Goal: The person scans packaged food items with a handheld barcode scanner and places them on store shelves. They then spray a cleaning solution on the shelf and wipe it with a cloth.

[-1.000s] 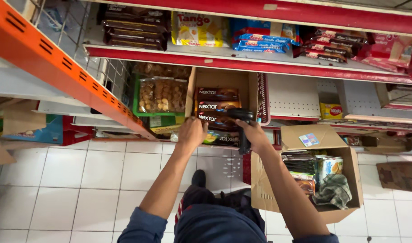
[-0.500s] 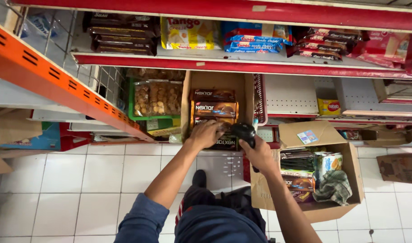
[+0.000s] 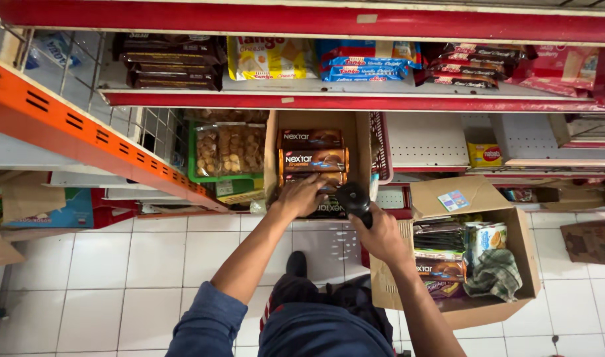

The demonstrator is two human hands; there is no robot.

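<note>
Head view: left hand (image 3: 303,196) pressed flat on brown biscuit packs (image 3: 313,158) in shelf carton (image 3: 271,149); right hand (image 3: 380,237) wrapped around black handheld scanner (image 3: 353,201) just beside. Several packs stacked already; more waiting in floor box (image 3: 524,254) beyond right wrist.

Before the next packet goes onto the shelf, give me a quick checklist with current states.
1. Left hand rests on the brown biscuit packets in the shelf carton: ok.
2. Right hand grips a black handheld device: ok.
3. What the device is aimed at: cannot tell.
4. Packets in the carton lie stacked flat: ok.
5. Open cardboard box on the floor beside the person holds more packets: ok.
6. Space left in the carton in front of the stack: cannot tell, the hands cover it.
</note>
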